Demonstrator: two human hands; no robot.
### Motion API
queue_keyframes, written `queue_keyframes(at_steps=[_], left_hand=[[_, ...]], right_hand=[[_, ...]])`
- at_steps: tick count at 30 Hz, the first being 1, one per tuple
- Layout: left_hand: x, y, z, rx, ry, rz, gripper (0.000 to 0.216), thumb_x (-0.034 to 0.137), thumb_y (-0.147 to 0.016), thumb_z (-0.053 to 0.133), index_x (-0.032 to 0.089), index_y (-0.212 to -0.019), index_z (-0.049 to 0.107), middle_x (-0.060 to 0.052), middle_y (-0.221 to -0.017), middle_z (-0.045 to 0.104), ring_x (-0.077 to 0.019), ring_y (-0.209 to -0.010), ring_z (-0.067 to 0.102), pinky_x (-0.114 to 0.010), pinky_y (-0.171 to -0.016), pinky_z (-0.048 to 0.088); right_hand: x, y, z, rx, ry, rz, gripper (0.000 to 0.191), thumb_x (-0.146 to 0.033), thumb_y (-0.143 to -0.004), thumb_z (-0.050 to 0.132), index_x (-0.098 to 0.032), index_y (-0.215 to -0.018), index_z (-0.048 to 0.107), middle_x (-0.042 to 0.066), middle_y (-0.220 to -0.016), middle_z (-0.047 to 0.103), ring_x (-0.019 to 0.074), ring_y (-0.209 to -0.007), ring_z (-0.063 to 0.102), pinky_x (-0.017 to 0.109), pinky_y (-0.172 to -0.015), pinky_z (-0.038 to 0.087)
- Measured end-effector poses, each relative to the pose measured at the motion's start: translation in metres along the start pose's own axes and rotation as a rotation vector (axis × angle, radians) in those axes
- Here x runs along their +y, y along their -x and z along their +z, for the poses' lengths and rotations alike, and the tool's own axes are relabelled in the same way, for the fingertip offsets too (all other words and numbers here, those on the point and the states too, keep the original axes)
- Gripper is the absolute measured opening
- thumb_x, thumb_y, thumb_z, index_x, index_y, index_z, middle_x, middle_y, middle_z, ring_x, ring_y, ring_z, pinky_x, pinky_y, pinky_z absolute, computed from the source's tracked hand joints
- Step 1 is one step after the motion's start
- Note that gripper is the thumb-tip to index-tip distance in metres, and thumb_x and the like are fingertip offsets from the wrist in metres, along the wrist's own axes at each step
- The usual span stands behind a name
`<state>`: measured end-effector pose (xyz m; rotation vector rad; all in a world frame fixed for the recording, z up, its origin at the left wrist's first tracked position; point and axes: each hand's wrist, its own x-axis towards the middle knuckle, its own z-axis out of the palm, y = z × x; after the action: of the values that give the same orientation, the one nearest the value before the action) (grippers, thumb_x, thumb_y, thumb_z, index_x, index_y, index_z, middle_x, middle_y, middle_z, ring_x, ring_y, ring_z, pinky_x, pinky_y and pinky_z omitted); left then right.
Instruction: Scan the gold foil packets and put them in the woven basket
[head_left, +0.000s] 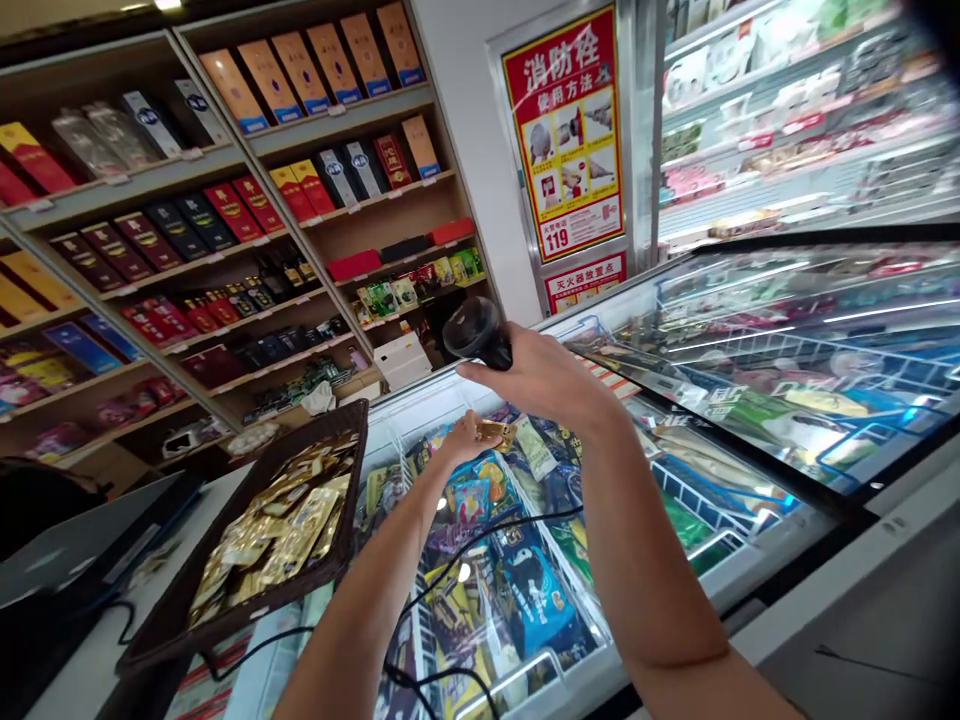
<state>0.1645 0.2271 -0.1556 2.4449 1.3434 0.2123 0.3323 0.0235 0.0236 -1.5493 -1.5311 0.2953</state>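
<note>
My right hand (551, 378) grips a black handheld barcode scanner (474, 330), raised above the open part of a chest freezer. Lower and to the left, my left hand (457, 438) pinches a small gold packet (498, 433) beneath the scanner head. Under both hands lie many colourful ice-cream wrappers, including a blue one (541, 595), in white wire baskets. A black cable (480, 540) runs across the freezer below my hands.
A dark woven tray (352, 520) of gold packets stands left on a counter (86, 640). The freezer's glass lid (795, 360) covers the right side. Shelves of boxed goods (315, 75) stand behind. A red poster (568, 135) hangs on the wall.
</note>
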Motion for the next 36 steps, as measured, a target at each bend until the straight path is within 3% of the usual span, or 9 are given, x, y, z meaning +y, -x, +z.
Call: queue_keyframes(at_steps=[4, 9, 12, 15, 19, 23, 28, 36], left_hand=[[-0.008, 0.048, -0.017, 0.111, 0.082, -0.164, 0.102, 0.05, -0.047, 0.092, 0.018, -0.131, 0.044, -0.02, -0.131, 0.057, -0.0358, -0.12, 0.056, -0.037, -0.091, 0.046], [-0.016, 0.106, -0.038, 0.27, 0.454, -0.206, 0.049, 0.054, -0.064, 0.081, 0.02, -0.096, 0.066, -0.008, -0.094, 0.069, -0.0276, -0.093, 0.065, -0.033, -0.074, 0.046], [-0.024, 0.133, -0.062, 0.397, 0.732, -0.196, 0.044, 0.057, -0.069, 0.075, 0.021, -0.093, 0.067, -0.001, -0.078, 0.065, -0.0194, -0.072, 0.062, -0.027, -0.062, 0.042], [-0.028, 0.152, -0.094, 0.536, 0.905, -0.204, 0.05, 0.058, -0.064, 0.078, 0.019, -0.093, 0.069, -0.001, -0.076, 0.066, -0.0154, -0.066, 0.059, -0.023, -0.057, 0.04], [-0.025, 0.173, -0.131, 0.72, 1.124, -0.143, 0.055, 0.053, -0.057, 0.083, 0.015, -0.095, 0.072, -0.005, -0.083, 0.071, -0.0149, -0.068, 0.061, -0.023, -0.059, 0.045], [-0.019, 0.192, -0.151, 0.774, 1.266, -0.11, 0.049, 0.042, -0.06, 0.082, 0.016, -0.1, 0.074, -0.006, -0.091, 0.073, -0.0145, -0.072, 0.064, -0.022, -0.062, 0.047], [-0.02, 0.203, -0.159, 0.784, 1.315, -0.075, 0.044, 0.036, -0.065, 0.081, 0.016, -0.103, 0.073, -0.005, -0.092, 0.073, -0.012, -0.068, 0.063, -0.02, -0.058, 0.045], [-0.024, 0.203, -0.161, 0.841, 1.324, -0.029, 0.039, 0.037, -0.069, 0.08, 0.016, -0.101, 0.072, -0.006, -0.096, 0.073, -0.0134, -0.073, 0.066, -0.021, -0.06, 0.048]], right_hand=[[-0.007, 0.003, 0.008, -0.06, -0.024, -0.061, 0.05, -0.057, -0.082, 0.07, -0.019, -0.115, 0.064, 0.015, -0.104, 0.072, 0.033, -0.103, 0.066, 0.038, -0.082, 0.049], [-0.02, 0.007, 0.021, -0.154, -0.009, -0.104, 0.047, -0.057, -0.081, 0.07, -0.019, -0.109, 0.065, 0.014, -0.1, 0.072, 0.031, -0.096, 0.067, 0.035, -0.076, 0.048], [-0.031, 0.01, 0.027, -0.213, -0.083, -0.12, 0.044, -0.056, -0.082, 0.069, -0.019, -0.104, 0.065, 0.011, -0.088, 0.071, 0.0268, -0.085, 0.067, 0.032, -0.069, 0.047], [-0.037, 0.013, 0.031, -0.282, -0.205, -0.079, 0.044, -0.06, -0.08, 0.07, -0.02, -0.095, 0.064, 0.005, -0.068, 0.065, 0.0205, -0.063, 0.062, 0.03, -0.058, 0.044], [-0.038, 0.018, 0.035, -0.412, -0.337, -0.03, 0.049, -0.069, -0.081, 0.065, -0.02, -0.078, 0.058, -0.001, -0.051, 0.054, 0.0133, -0.045, 0.048, 0.027, -0.049, 0.038], [-0.041, 0.022, 0.043, -0.533, -0.38, -0.051, 0.054, -0.071, -0.079, 0.064, -0.02, -0.068, 0.052, -0.002, -0.048, 0.052, 0.0109, -0.045, 0.046, 0.025, -0.049, 0.037], [-0.052, 0.028, 0.061, -0.685, -0.395, -0.073, 0.052, -0.069, -0.078, 0.068, -0.019, -0.069, 0.053, -0.003, -0.049, 0.052, 0.0101, -0.045, 0.045, 0.024, -0.048, 0.036], [-0.058, 0.033, 0.067, -0.707, -0.329, -0.051, 0.05, -0.068, -0.076, 0.07, -0.021, -0.072, 0.053, -0.004, -0.045, 0.049, 0.0111, -0.042, 0.043, 0.024, -0.044, 0.034]])
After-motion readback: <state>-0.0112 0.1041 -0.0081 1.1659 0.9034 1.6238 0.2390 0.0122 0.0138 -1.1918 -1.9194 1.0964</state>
